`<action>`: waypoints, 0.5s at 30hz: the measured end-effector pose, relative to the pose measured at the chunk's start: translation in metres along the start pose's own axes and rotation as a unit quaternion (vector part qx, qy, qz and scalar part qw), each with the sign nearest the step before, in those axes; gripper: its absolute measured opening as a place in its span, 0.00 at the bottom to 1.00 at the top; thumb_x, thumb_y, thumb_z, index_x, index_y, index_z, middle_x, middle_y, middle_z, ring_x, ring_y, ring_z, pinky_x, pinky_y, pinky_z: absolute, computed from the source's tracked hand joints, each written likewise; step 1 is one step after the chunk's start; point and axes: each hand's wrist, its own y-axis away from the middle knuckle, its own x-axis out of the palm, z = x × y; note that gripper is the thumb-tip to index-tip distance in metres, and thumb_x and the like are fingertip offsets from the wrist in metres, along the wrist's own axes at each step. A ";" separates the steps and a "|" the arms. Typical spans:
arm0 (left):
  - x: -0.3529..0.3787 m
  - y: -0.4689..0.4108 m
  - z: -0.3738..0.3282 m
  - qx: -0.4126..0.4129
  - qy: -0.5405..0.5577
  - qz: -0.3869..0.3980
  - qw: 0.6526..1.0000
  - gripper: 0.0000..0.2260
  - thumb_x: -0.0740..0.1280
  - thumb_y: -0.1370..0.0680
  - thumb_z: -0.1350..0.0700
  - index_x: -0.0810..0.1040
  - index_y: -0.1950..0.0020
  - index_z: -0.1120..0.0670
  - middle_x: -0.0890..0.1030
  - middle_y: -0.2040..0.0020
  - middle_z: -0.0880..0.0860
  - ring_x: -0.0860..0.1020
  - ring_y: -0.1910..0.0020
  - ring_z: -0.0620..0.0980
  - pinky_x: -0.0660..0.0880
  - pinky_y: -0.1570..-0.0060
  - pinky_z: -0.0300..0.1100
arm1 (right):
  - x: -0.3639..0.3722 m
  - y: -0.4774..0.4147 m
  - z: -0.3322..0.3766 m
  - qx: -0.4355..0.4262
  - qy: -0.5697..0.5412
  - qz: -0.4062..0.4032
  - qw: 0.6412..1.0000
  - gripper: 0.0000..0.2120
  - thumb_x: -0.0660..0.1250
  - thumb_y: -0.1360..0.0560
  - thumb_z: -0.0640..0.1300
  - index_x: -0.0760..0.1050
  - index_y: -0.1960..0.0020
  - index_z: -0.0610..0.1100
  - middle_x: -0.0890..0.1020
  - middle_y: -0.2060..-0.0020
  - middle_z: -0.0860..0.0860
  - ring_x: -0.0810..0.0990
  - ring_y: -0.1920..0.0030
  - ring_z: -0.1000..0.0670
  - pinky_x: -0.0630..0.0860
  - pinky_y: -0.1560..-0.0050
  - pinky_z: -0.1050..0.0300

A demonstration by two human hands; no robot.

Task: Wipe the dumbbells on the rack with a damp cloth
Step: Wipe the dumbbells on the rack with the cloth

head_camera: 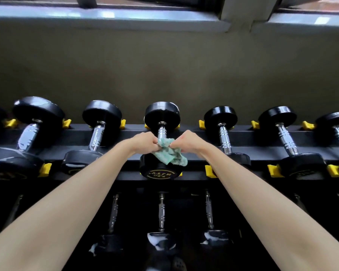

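A black dumbbell [162, 116] with a chrome handle lies in the middle of the rack's top row [125, 133]. Over its handle and near head hangs a green-and-white cloth [171, 155]. My left hand [145, 140] grips the cloth's left end beside the handle. My right hand [185, 142] grips its right end, so the cloth bunches between both fists. The near head, with a yellow label, shows below the cloth. Both forearms reach in from the bottom corners.
Several more black dumbbells [220, 116] lie side by side along the top row, held by yellow cradles [208, 170]. A lower row holds further dumbbells [161, 212] in shadow. Behind the rack rises a dull olive wall [164, 65] under a window sill.
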 end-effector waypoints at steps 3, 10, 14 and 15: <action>0.000 0.016 -0.005 0.015 0.020 -0.019 1.000 0.13 0.64 0.23 0.53 0.75 0.63 0.60 0.67 0.70 0.50 0.65 0.68 0.47 0.61 0.66 0.40 | -0.003 0.023 -0.010 -0.025 -0.057 0.012 0.998 0.17 0.66 0.29 0.38 0.69 0.75 0.44 0.71 0.78 0.56 0.70 0.71 0.52 0.69 0.67 0.61; -0.007 0.039 -0.032 0.022 0.318 -0.038 0.947 0.11 0.64 0.22 0.51 0.81 0.51 0.59 0.83 0.54 0.50 0.81 0.56 0.46 0.76 0.59 0.34 | -0.023 0.049 -0.032 -0.013 -0.370 0.025 0.928 0.13 0.56 0.20 0.42 0.78 0.48 0.39 0.81 0.52 0.44 0.80 0.54 0.46 0.79 0.51 0.50; -0.007 0.038 -0.038 0.028 0.427 -0.074 0.901 0.06 0.68 0.24 0.57 0.76 0.50 0.57 0.83 0.53 0.54 0.81 0.57 0.50 0.77 0.57 0.42 | -0.033 0.056 -0.038 -0.049 -0.416 0.062 0.906 0.14 0.55 0.20 0.46 0.79 0.46 0.45 0.84 0.54 0.50 0.83 0.55 0.52 0.77 0.55 0.54; -0.008 0.035 -0.037 0.024 0.424 -0.081 0.902 0.07 0.69 0.25 0.58 0.74 0.49 0.56 0.82 0.54 0.55 0.81 0.59 0.51 0.77 0.59 0.42 | -0.034 0.054 -0.039 -0.055 -0.412 0.068 0.907 0.13 0.56 0.21 0.44 0.78 0.45 0.44 0.84 0.52 0.49 0.83 0.53 0.51 0.77 0.55 0.54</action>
